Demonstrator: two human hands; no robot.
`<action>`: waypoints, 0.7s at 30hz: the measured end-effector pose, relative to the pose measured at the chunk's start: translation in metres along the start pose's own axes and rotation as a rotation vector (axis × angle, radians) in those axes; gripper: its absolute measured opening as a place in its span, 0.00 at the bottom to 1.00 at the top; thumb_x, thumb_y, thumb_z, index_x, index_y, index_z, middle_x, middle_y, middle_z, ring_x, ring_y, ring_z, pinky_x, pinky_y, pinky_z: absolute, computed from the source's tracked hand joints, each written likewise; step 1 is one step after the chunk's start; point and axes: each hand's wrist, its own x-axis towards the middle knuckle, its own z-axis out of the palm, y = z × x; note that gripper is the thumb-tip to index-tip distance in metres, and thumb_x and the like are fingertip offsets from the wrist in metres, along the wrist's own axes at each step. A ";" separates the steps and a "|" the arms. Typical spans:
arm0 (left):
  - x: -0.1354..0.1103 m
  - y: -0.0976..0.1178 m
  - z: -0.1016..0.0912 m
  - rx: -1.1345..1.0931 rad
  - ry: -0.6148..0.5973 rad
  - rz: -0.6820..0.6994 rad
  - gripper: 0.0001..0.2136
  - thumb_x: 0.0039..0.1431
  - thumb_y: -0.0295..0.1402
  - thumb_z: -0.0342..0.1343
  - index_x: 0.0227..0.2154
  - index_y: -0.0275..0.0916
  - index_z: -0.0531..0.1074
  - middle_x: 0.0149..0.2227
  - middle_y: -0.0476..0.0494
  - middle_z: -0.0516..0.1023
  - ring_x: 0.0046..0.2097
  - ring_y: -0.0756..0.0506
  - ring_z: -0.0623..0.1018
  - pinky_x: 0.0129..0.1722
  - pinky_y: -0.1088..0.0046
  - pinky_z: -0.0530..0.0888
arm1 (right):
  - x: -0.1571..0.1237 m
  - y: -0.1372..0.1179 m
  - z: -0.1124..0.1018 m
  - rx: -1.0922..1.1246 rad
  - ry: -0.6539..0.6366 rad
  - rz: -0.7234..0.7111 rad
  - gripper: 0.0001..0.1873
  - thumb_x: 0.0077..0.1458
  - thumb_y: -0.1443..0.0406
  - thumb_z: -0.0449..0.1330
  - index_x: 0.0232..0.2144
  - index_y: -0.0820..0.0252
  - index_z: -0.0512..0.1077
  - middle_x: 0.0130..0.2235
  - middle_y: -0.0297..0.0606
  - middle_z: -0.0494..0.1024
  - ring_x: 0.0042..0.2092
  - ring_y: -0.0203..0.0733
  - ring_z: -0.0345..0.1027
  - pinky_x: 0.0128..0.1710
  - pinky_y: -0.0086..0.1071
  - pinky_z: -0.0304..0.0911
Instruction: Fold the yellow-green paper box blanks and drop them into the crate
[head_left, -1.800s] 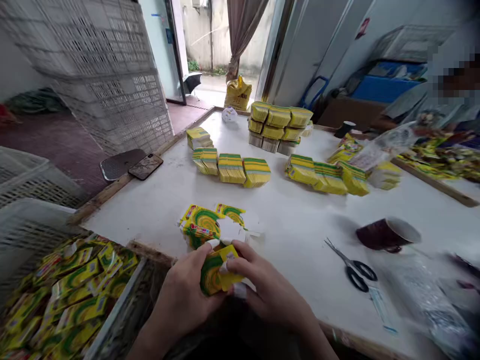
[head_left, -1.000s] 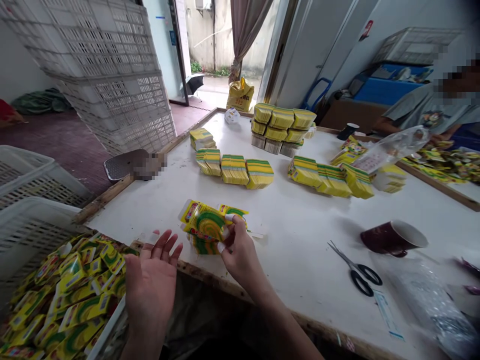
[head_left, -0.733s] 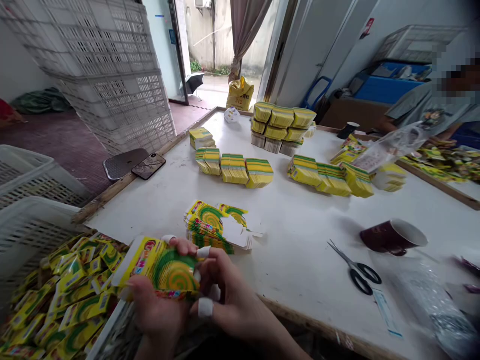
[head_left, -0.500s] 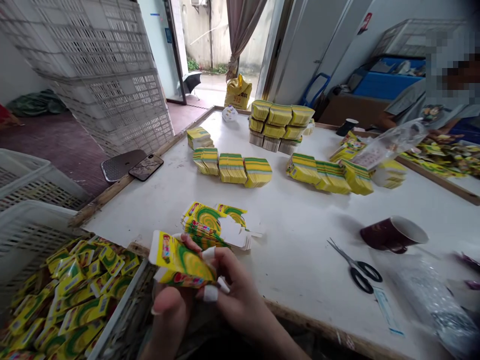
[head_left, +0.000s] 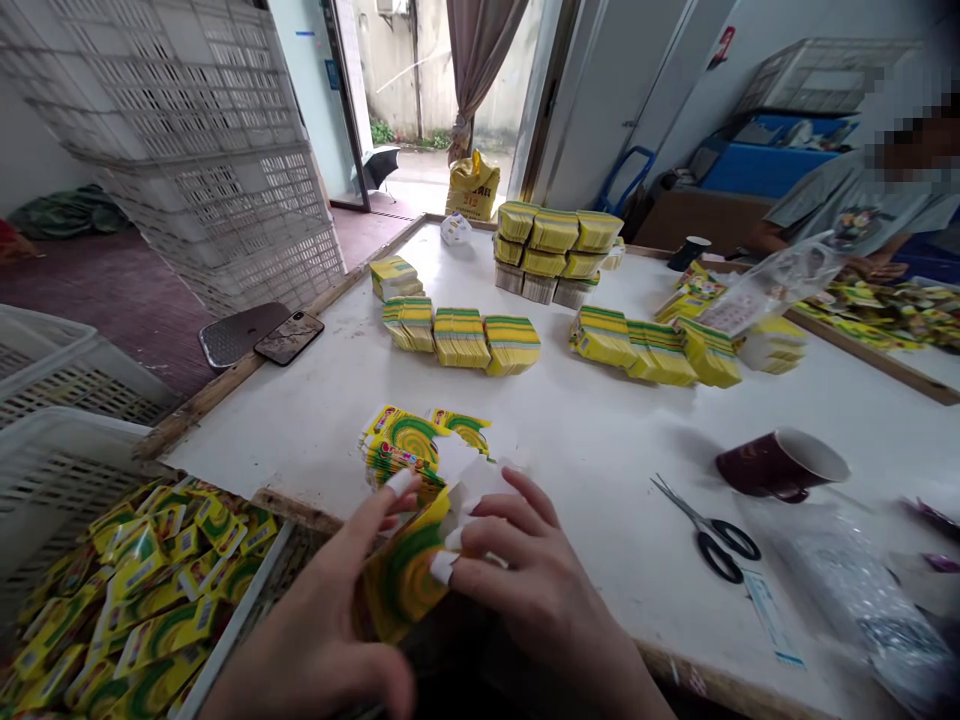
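A small yellow and green carton (head_left: 409,570) with a swirl print is tilted between my hands, its white open end toward the right. My left hand (head_left: 337,590) wraps round its left side, the thumb low and a little blurred. At the open end, fingers of my right hand (head_left: 525,560) press on the white flaps. White coverings sit on several fingertips. Just beyond lies a stack of flat cartons (head_left: 405,440) of the same print, partly hidden by my hands.
A crate (head_left: 247,610) of filled cartons stands at the lower left. Bundled carton rows (head_left: 461,338) lie across the table (head_left: 585,500). Scissors (head_left: 709,530), a dark mug (head_left: 772,465) and bubble wrap (head_left: 862,590) are on the right. A phone (head_left: 289,337) rests at the left edge. Another person (head_left: 832,205) sits far right.
The carton has turned in my hands, its open end now toward my right hand. My left hand has come up along its side, and my right hand has moved rightward onto the flaps.
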 end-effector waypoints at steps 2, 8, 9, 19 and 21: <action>-0.003 -0.007 0.010 0.251 -0.192 0.084 0.35 0.36 0.35 0.74 0.53 0.46 0.73 0.50 0.36 0.79 0.50 0.31 0.79 0.48 0.55 0.77 | -0.002 -0.004 0.006 0.012 0.029 0.007 0.17 0.64 0.67 0.56 0.52 0.39 0.71 0.43 0.32 0.79 0.56 0.45 0.65 0.69 0.53 0.33; -0.016 -0.033 0.037 0.562 0.003 0.249 0.35 0.50 0.38 0.65 0.59 0.44 0.57 0.42 0.40 0.80 0.39 0.39 0.81 0.36 0.64 0.79 | -0.007 -0.003 0.029 0.544 0.397 0.422 0.40 0.61 0.57 0.59 0.68 0.49 0.45 0.68 0.47 0.55 0.68 0.57 0.47 0.65 0.55 0.50; -0.017 -0.034 0.039 0.579 0.010 0.275 0.36 0.50 0.38 0.65 0.60 0.44 0.54 0.43 0.39 0.79 0.39 0.39 0.81 0.36 0.64 0.79 | -0.007 -0.003 0.031 0.679 0.347 0.462 0.35 0.62 0.55 0.57 0.67 0.50 0.50 0.66 0.46 0.58 0.67 0.55 0.52 0.64 0.53 0.54; -0.008 -0.023 0.045 0.627 -0.178 0.354 0.29 0.45 0.24 0.59 0.50 0.47 0.55 0.45 0.41 0.77 0.41 0.41 0.81 0.36 0.67 0.78 | 0.000 -0.003 0.038 0.982 0.028 0.497 0.26 0.64 0.57 0.54 0.63 0.51 0.60 0.59 0.43 0.71 0.60 0.49 0.66 0.59 0.44 0.63; -0.007 -0.025 0.044 0.599 -0.213 0.273 0.28 0.49 0.27 0.59 0.52 0.46 0.53 0.43 0.42 0.78 0.39 0.41 0.81 0.34 0.67 0.78 | -0.003 -0.003 0.037 0.813 0.035 0.411 0.32 0.63 0.59 0.56 0.67 0.53 0.53 0.63 0.45 0.66 0.64 0.50 0.59 0.61 0.45 0.60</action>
